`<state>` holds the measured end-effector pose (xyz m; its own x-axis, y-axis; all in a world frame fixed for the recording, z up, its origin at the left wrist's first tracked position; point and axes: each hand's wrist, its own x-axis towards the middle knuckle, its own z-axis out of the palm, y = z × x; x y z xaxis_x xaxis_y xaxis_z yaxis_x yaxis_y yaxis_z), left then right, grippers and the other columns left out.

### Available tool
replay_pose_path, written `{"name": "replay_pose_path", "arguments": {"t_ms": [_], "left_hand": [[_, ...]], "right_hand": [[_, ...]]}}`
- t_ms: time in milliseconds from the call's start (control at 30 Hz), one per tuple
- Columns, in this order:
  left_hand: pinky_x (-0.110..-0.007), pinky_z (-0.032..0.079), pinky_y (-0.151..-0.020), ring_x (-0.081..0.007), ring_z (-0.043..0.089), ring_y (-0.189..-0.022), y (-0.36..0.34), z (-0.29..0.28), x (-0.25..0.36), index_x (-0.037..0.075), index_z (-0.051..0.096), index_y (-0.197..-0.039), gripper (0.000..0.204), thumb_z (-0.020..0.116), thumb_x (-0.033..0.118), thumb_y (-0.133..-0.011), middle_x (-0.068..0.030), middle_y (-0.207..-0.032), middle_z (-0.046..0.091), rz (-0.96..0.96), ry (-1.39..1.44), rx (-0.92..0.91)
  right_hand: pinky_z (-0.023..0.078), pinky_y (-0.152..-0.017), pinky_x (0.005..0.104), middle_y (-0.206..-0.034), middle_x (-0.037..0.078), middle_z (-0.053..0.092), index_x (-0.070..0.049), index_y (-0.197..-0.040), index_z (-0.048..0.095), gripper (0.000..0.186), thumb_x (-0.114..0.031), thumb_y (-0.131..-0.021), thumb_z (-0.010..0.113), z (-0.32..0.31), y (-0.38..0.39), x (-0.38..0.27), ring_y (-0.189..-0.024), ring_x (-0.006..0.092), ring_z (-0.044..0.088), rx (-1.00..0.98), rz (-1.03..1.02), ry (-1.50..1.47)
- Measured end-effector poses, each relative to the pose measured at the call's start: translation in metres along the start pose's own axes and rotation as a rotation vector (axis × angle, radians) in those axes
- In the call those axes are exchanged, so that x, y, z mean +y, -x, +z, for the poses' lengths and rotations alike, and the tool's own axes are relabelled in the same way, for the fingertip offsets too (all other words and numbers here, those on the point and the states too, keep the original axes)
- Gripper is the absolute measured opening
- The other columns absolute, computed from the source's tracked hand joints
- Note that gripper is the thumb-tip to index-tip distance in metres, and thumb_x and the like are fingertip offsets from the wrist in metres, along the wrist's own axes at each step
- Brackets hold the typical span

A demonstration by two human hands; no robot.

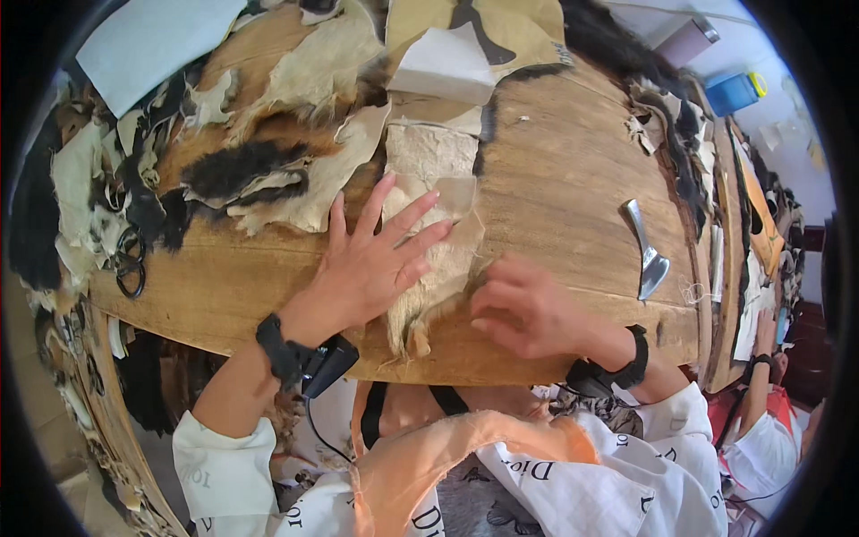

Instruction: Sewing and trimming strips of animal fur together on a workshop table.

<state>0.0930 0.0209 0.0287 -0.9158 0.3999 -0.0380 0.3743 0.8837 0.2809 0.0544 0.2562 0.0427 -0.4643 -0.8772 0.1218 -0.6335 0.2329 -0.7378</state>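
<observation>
A long pale strip of hide, skin side up, lies on the wooden work board in front of me. My left hand rests palm down over its left part, fingers spread. Under and beside those fingers is a thin, translucent piece lying along the strip. Close to the strip's right edge, my right hand is somewhat blurred, with its fingers curled together. Whatever may be between them is too small or hidden to make out. The strip's near end is ragged and lies close to the board's front edge.
To the right lies a metal knife with a flared blade. Fur pieces and black-handled scissors are at left. White folded paper and a yellow template lie at the far side. Another person's arm shows at right.
</observation>
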Motion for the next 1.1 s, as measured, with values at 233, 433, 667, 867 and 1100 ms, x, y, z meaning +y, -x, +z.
{"name": "replay_pose_path", "arguments": {"t_ms": [233, 433, 667, 867, 1100], "left_hand": [[-0.064, 0.013, -0.103, -0.0287, 0.012, -0.138, -0.016, 0.003, 0.018, 0.010, 0.035, -0.137, 0.059, 0.052, 0.037, -0.087, -0.0042, -0.149, 0.021, -0.076, 0.024, 0.131], [-0.062, 0.008, -0.105, -0.0285, 0.010, -0.139, -0.019, 0.016, 0.017, 0.005, 0.032, -0.138, 0.069, 0.057, 0.039, -0.083, -0.0071, -0.150, 0.017, -0.066, 0.007, 0.083], [-0.063, 0.006, -0.105, -0.0296, 0.010, -0.139, -0.019, 0.019, 0.015, 0.003, 0.031, -0.138, 0.080, 0.063, 0.044, -0.077, -0.0080, -0.150, 0.017, -0.074, 0.025, 0.052], [-0.064, 0.005, -0.103, -0.0341, 0.007, -0.139, -0.019, 0.017, 0.014, 0.002, 0.023, -0.141, 0.089, 0.061, 0.050, -0.075, -0.0113, -0.150, 0.014, -0.059, -0.003, 0.003], [-0.066, 0.002, -0.103, -0.0324, 0.004, -0.139, -0.017, 0.015, 0.017, 0.002, 0.022, -0.141, 0.100, 0.064, 0.057, -0.070, -0.0130, -0.150, 0.013, -0.077, 0.065, 0.017]], "right_hand": [[0.044, -0.066, 0.0369, -0.075, 0.012, 0.056, -0.002, -0.078, 0.058, 0.017, -0.018, -0.077, 0.064, -0.018, -0.032, 0.018, -0.072, 0.0282, 0.054, 0.472, 0.343, -0.035], [0.044, -0.066, 0.0354, -0.077, 0.010, 0.056, -0.001, -0.076, 0.059, 0.019, -0.019, -0.080, 0.064, 0.002, -0.040, 0.036, -0.073, 0.0252, 0.054, 0.364, 0.324, 0.149], [0.041, -0.065, 0.0397, -0.073, 0.012, 0.052, -0.004, -0.070, 0.057, 0.009, -0.010, -0.074, 0.061, 0.005, -0.034, 0.042, -0.071, 0.0312, 0.050, 0.352, 0.164, 0.275], [0.039, -0.067, 0.0390, -0.074, 0.012, 0.049, -0.004, -0.074, 0.054, 0.008, -0.008, -0.074, 0.061, 0.010, -0.036, 0.045, -0.073, 0.0315, 0.047, 0.371, 0.190, 0.344], [0.041, -0.066, 0.0412, -0.075, 0.013, 0.049, -0.004, -0.077, 0.055, 0.011, -0.009, -0.072, 0.064, 0.013, -0.040, 0.043, -0.073, 0.0327, 0.050, 0.441, 0.261, 0.331]]}}
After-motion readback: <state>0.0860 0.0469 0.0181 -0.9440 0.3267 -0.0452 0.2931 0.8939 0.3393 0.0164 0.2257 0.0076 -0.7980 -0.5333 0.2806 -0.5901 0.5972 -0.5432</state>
